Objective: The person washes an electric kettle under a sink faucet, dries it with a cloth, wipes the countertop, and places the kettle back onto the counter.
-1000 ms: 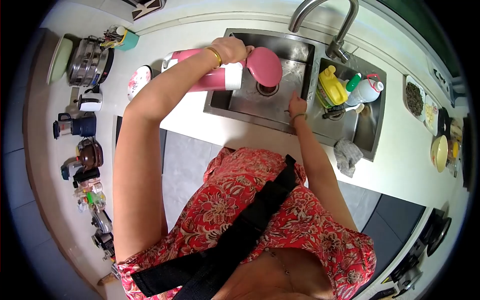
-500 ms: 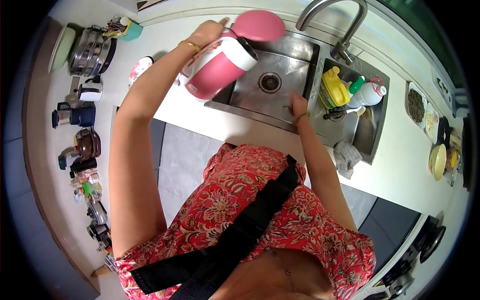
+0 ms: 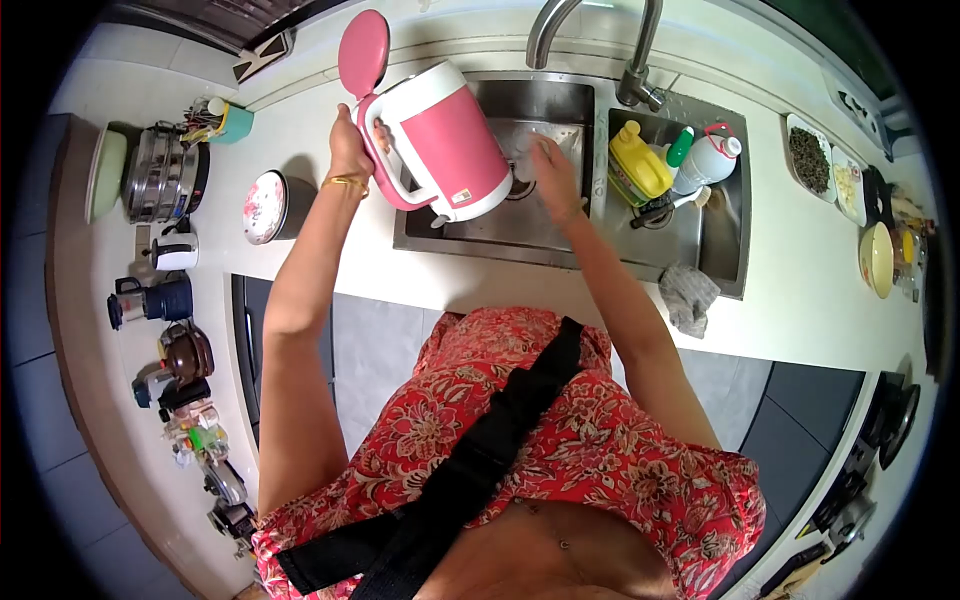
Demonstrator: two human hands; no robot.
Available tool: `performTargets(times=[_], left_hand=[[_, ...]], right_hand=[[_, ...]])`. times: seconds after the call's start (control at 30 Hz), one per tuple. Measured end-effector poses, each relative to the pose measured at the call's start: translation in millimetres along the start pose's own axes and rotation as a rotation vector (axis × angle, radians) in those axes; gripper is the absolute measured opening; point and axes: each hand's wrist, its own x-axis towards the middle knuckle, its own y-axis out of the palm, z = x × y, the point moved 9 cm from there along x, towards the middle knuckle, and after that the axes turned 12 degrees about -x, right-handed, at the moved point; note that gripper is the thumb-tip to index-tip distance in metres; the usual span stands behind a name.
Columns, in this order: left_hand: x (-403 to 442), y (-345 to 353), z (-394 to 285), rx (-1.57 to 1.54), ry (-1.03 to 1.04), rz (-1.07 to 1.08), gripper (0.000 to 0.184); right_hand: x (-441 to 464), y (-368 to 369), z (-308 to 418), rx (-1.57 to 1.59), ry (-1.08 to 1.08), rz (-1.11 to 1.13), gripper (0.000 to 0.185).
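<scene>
My left hand is wrapped round the handle of a pink and white kettle, at the left edge of the sink. The kettle's pink lid stands swung open, and its body leans over the left basin. My right hand is over that basin, just right of the kettle, its fingers stretched and slightly blurred, holding nothing that I can see. The kettle partly hides the drain.
A steel faucet rises behind the sink. The right basin holds a yellow bottle, a white jug and a brush. A grey cloth lies at its front edge. Left on the counter stands a flower-topped canister.
The kettle has turned from tipped over the basin to more upright, its lid now at the upper left. My right hand has moved left and its fingers have spread.
</scene>
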Motion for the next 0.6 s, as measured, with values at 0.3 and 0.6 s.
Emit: performTargets(times=[0.3,0.6], left_hand=[[-12,39,25,-0.042,-0.082,0.087,0.054],[-13,40,13,-0.15,0.055,0.129,0.052]], right_hand=[[-19,65,123,-0.747,-0.67,-0.16,0.048],[-60,21,-24,-0.567,-0.47,-0.043,0.044]])
